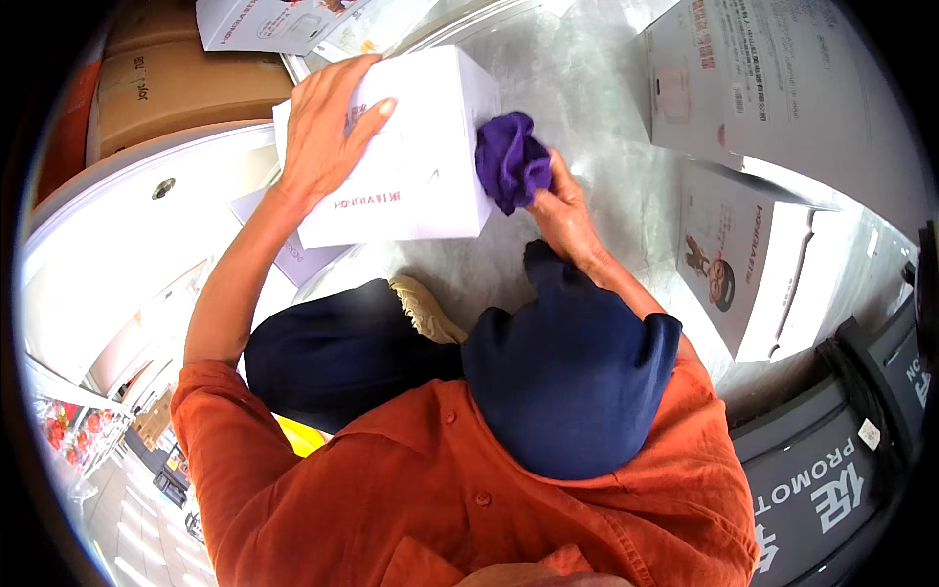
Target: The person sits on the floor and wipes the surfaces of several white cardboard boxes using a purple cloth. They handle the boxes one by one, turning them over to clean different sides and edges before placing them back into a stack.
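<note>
A white cardboard box with red printing is in front of me, above the floor or resting on it; I cannot tell which. My left hand grips its far left part, fingers reaching over the far edge and thumb lying on the broad printed face. In my right hand is a crumpled purple cloth. The cloth is bunched against the right side of the box, and the fingertips are partly hidden behind it.
Larger printed cartons stand at the right, with another white box below them. A dark promotion stand is at the lower right. Left are a white shelf and a brown carton. Grey floor lies beyond the cloth.
</note>
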A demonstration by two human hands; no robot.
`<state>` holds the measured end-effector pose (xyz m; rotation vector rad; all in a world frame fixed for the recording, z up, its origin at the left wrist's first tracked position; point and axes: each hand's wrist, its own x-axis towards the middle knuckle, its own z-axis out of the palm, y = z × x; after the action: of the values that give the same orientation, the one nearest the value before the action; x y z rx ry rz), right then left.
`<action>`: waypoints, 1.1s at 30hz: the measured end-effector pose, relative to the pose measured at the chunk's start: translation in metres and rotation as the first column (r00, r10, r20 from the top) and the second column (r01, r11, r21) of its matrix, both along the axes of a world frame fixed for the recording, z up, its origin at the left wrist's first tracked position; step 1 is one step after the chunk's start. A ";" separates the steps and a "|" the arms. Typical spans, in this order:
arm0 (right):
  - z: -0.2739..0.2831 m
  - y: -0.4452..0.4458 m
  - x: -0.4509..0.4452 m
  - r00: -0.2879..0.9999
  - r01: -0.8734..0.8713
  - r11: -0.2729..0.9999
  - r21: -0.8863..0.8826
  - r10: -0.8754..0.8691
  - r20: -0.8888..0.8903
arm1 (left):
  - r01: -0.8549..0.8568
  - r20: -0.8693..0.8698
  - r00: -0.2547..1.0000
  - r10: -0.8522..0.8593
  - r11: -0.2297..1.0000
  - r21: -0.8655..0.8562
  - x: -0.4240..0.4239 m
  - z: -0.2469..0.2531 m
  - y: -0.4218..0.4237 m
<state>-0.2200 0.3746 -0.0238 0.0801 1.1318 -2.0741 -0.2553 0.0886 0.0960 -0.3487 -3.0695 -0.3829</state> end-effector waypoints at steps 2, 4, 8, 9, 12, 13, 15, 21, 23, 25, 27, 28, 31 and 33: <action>0.001 -0.010 0.002 0.994 0.054 0.993 -0.100 -0.045 0.099 | -0.024 0.026 0.999 0.024 1.000 0.013 0.014 0.003 -0.004; 0.020 -0.034 -0.005 0.988 0.128 0.979 -0.157 -0.112 0.102 | -0.060 0.040 0.997 0.059 0.997 0.039 0.032 0.003 -0.010; -0.010 -0.074 -0.036 0.984 0.076 0.993 0.086 -0.061 -0.166 | -0.105 0.046 0.993 0.106 0.994 -0.012 0.058 0.007 -0.021; -0.018 -0.083 -0.045 0.979 0.097 0.986 0.134 -0.070 -0.193 | -0.104 0.040 0.994 0.104 0.995 -0.008 0.060 0.008 -0.021; -0.035 -0.084 -0.046 0.987 0.112 0.961 0.253 -0.079 -0.138 | -0.077 0.006 0.997 0.077 0.997 0.002 0.064 0.010 -0.017; -0.037 -0.079 -0.046 0.993 0.099 0.952 0.291 -0.074 -0.094 | -0.057 -0.005 0.998 0.057 0.998 0.011 0.065 0.010 -0.015; -0.033 -0.056 -0.029 0.998 -0.034 0.955 0.294 0.019 0.055 | -0.010 -0.033 0.999 0.011 0.999 0.035 0.064 0.008 -0.014; -0.018 -0.014 -0.014 0.849 0.082 0.997 0.009 -0.075 0.523 | 0.157 -0.029 0.987 -0.157 0.987 0.017 0.081 0.013 -0.002; 0.008 -0.023 -0.040 0.956 0.032 0.999 -0.018 -0.025 0.291 | 0.188 -0.023 0.982 -0.188 0.982 0.005 0.095 0.016 0.004; 0.008 -0.036 -0.049 0.989 -0.118 0.982 0.148 0.102 0.110 | 0.227 -0.028 0.973 -0.227 0.974 -0.002 0.102 0.016 0.007; 0.008 -0.049 -0.056 0.927 -0.315 0.887 0.338 0.364 -0.093 | 0.234 -0.066 0.970 -0.234 0.972 0.000 0.110 0.017 0.009; 0.005 -0.054 -0.061 0.873 -0.393 0.820 0.416 0.475 -0.110 | 0.254 -0.097 0.962 -0.255 0.967 -0.022 0.115 0.015 0.007; 0.017 -0.082 -0.067 0.740 -0.459 0.663 0.592 0.654 -0.159 | 0.287 -0.152 0.944 -0.293 0.956 -0.059 0.129 0.010 0.009; 0.030 -0.101 -0.056 0.717 -0.449 0.722 0.526 0.643 -0.270 | 0.391 -0.194 0.896 -0.399 0.917 -0.077 0.133 0.007 0.009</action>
<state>-0.2761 0.2733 0.0066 -0.4989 1.6315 -1.2852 -0.1228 0.0976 0.1034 -0.9579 -2.7905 -0.2777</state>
